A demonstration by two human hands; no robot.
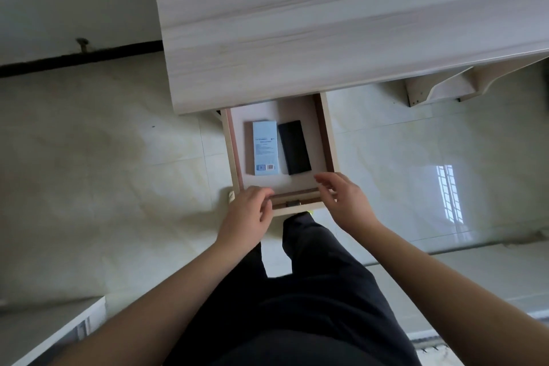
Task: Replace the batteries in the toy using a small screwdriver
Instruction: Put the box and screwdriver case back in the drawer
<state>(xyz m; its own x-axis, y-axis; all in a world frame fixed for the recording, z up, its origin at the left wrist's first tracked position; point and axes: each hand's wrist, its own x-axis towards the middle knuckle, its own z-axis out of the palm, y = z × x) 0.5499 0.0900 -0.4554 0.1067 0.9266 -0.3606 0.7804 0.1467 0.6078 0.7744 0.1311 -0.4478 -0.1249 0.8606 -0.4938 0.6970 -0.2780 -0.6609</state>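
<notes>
A wooden drawer (328, 140) stands pulled out from under a pale wood-grain desk (326, 24). Inside lie a light-blue rectangular box (265, 148) with small print and a barcode, and to its right a flat black rectangular object (294, 147). My left hand (248, 217) rests on the drawer's front edge at the left, fingers curled over it. My right hand (341, 197) hovers over the front right corner with its fingers spread and nothing in them. No toy, batteries or screwdriver can be seen.
My legs in dark trousers (312, 291) stand right in front of the drawer on a glossy tiled floor (118, 172). A desk bracket (439, 89) hangs under the top at the right. A white furniture edge (59, 324) shows at the bottom left.
</notes>
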